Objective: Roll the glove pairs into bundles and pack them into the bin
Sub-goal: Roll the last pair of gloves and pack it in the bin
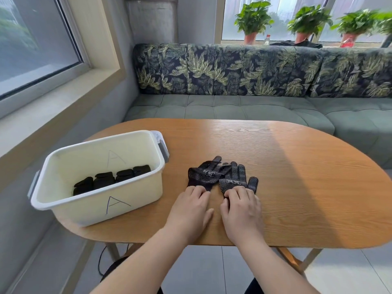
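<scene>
Bin (131, 200) at left edge of desk (297, 177), marked A. Several black rolled bundles (110, 179) lined up inside along the bottom. Just right of the bin, clear of it, left glove (203, 175) flat on the desk. Right glove (237, 179) beside it, the two overlapping at the glove tips.

Left hand (191, 209) on left glove's cuff: fingers (197, 190) nearly flat, tips pressing down, thumb lying free on the desk, no pinch seen. Right hand (241, 211) on right glove's cuff: fingers curled over the cuff edge, apparently gripping it. Underside hidden.

Step in hand, as judged: pair not yet stacked or rolled.
- Best to lay one glove squarely over the other first, cuffs level and tips matched.
- Then roll tight along the length, keeping even pressure from both hands so the roll stays straight.
- Knit looks soft and limp, so a loose start would likely spring open; keep hold until dropped beside the bundles.

Pointing:
- Left glove: long axis from cuff near the person to tips away, slanted right toward its partner.
- Right glove: long axis nearly straight away from the person, cuff near, tips far, thumb out to the right.
- Together a narrow V, cuffs apart, tips meeting.
</scene>
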Tool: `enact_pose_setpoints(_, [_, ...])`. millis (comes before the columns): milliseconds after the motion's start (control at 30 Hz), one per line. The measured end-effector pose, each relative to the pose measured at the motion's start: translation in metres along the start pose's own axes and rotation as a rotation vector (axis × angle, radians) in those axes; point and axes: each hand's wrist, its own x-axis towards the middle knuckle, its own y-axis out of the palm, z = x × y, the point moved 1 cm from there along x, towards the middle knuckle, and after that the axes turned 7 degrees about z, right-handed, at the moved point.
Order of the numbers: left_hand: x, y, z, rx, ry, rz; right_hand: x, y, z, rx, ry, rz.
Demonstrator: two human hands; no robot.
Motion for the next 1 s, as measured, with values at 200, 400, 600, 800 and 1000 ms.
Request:
enact_pose_setpoints(200, [-0.009,0.008,-0.002,0.043,0.015,-0.213,-0.001,-0.004,0.001,-0.086,0.117,0.010])
enact_pose_setpoints(400, [-0.002,0.005,-0.001,-0.035,-0.002,-0.183,-0.001,-0.007,0.005,-0.134,0.182,0.024])
enact_pose_setpoints(600, [0.018,-0.007,0.006,-0.148,-0.094,-0.054,-0.001,-0.010,0.006,-0.148,0.217,0.022])
enact_pose_setpoints(800, [0.029,-0.013,0.011,-0.015,-0.218,0.052,-0.001,-0.011,0.007,-0.158,0.239,0.022])
enact_pose_setpoints(1000, [0.031,-0.008,0.006,-0.092,-0.200,0.050,0.002,-0.011,0.008,-0.162,0.280,0.051])
